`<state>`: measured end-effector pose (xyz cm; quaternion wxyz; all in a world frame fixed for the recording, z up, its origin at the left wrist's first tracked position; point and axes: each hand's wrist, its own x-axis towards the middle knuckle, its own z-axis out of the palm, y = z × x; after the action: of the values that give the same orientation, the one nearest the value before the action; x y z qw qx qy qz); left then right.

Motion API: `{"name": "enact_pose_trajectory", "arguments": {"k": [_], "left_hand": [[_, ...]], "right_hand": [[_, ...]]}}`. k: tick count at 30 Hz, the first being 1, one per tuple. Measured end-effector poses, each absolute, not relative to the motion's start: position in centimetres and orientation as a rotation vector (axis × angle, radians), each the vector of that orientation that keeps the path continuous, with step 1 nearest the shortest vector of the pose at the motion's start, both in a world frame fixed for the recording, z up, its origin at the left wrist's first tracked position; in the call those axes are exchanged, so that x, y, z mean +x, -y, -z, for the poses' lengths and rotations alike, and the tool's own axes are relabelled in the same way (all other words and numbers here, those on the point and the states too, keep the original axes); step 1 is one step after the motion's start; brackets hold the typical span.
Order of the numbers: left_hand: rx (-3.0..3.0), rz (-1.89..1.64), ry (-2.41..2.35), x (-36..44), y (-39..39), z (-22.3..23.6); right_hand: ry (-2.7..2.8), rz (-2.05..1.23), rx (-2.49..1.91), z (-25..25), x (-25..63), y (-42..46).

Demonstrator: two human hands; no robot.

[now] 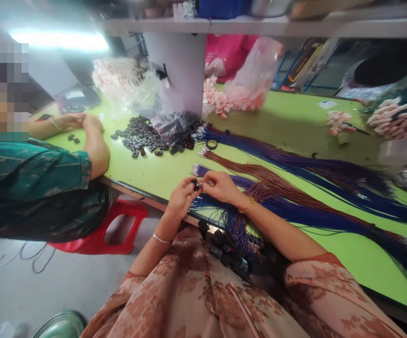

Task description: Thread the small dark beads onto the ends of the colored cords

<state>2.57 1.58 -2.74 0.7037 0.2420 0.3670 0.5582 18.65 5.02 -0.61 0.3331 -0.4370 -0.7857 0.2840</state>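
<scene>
At the near edge of the green table (351, 260): two bare hands work close together, fingertips meeting around one small part.
Black piece (196, 186): raised off the surface between the hands; its finer features are too small to read.
Risk, grip: judged the main one. The piece is small and held by fingertips only, so a slip could drop it into the dark items on the lap (224, 253), where it would be hard to pick out.
Risk, wires: the blue-purple wires (281, 209) pass beneath the right forearm and trail over the near edge — a sleeve or bracelet catching them could drag or tangle the bundle. They lie beside the brown wires (270, 173), so strands could also mix.
Left hand (180, 199): grasping; thumb and fingers bent round the black piece, little opening between them, palm partly turned up.
Right hand (223, 188): thumb and forefinger pinched nearly shut against the right side of the piece, other fingers curled. Whether a wire end lies in the pinch — cannot tell.
Far side: tape ring (211, 148) beyond the brown wires; heap of black parts (138, 135) to its left.
Left: another person's forearm (97, 148) rests on the table.
</scene>
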Motion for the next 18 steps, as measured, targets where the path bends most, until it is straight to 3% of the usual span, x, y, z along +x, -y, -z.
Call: {"name": "enact_pose_trajectory", "arguments": {"k": [18], "left_hand": [[0.592, -1.198, -0.932, 2.9, -1.24, 2.97]], "right_hand": [[2.47, -0.217, -1.066, 1.1, 18.56, -4.01]]}}
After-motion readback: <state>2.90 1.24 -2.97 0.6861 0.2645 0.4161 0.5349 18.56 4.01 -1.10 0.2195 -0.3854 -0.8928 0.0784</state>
